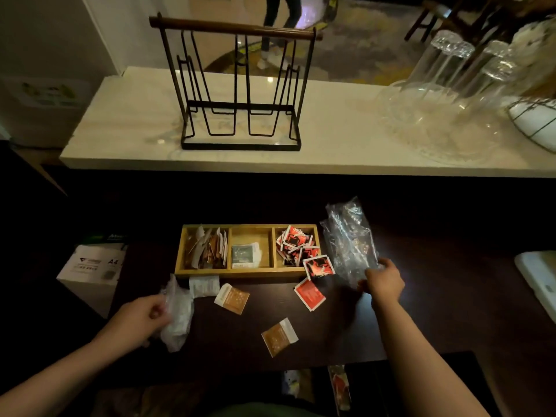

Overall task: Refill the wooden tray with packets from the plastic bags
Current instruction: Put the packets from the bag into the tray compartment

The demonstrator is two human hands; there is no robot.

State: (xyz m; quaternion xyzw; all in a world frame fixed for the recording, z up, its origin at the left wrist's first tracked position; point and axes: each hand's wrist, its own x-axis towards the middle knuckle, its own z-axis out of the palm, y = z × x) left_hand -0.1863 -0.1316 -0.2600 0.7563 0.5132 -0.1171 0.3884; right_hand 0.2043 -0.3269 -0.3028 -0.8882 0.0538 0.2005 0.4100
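Seen from above: wooden tray (248, 273) with three compartments partly filled, left hand (141, 319) gripping a crumpled plastic bag (177, 314) below its left corner, right hand (385, 281) pinching a clear bag (349, 239) beside its right end, apparently emptied, loose packets (231, 297) scattered just before it.

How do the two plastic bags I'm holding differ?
The left bag is small, crumpled and whitish, bunched in the left hand. The right bag is larger, clear and glossy, stretched upward from the right hand beside the tray. Both look emptied.
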